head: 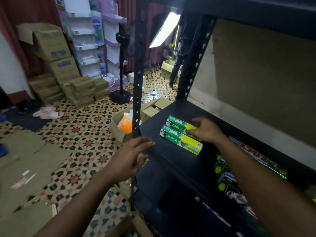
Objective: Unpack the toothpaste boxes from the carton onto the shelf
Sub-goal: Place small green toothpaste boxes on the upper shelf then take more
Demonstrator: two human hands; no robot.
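Lying side by side on the black shelf (171, 161), two green-and-yellow Darlie boxes run parallel, the near box (179, 140) by the front edge and the far box (177, 125) just behind it. The right hand (207, 130) sits on the far box's yellow end, grip curled round it, thumb on the back side. The left hand (131, 156) hovers at the shelf's front left corner beside the post (137, 82), grip spread, holding nothing

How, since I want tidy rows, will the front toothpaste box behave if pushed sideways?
Probably slides, not rolls: the front toothpaste box lies flat on the smooth shelf. Likely light yet stiff, being slim cardboard. Pushed at one end, it may swivel.
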